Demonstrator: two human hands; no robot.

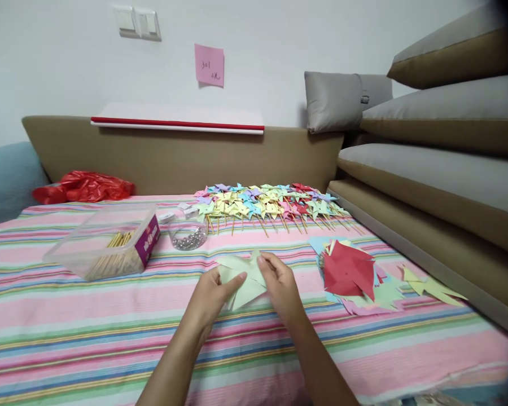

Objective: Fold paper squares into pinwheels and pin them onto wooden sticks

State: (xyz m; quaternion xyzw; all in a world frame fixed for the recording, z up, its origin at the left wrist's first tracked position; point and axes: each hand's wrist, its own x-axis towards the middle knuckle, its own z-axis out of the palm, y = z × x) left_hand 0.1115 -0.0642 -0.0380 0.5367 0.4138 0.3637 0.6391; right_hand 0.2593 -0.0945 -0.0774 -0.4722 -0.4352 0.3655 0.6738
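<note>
Working left to right. Red bag (pixel 93 186) at the far left, crumpled against the board (pixel 195 158), which closes off the back of the cloth (pixel 110 321). Nearer, the clear box (pixel 150 242) holds a good supply of sticks (pixel 121 248), so plenty of these is left. Just past it, the jar (pixel 173 230), with small silvery bits (pixel 189 239) covering its floor; too small to tell what they are.

Striped cloth shows between box and my left hand (pixel 214 287), and I judge it room enough for that elbow to swing. Left thumb lies over the pale green paper (pixel 245 287), fingers behind it: grasping. Paper sits midway between my hands, in front of the jar, slit into points; I can't tell which are folded in. Right hand (pixel 281 282) pinches its upper right part, thumb on top. So this one looks partway, no stick on it.

Behind, the done ones: a dense bank of pinwheels (pixel 254 203) in many colours, most showing sticks toward me. I judge the larger share made.

To the right, a stack of flat cut pieces is left, red sheet (pixel 349 270) on top, yellow pieces (pixel 432 287) beside it. Beyond them, the cushions (pixel 440 186) wall off the right edge; least reach there.
</note>
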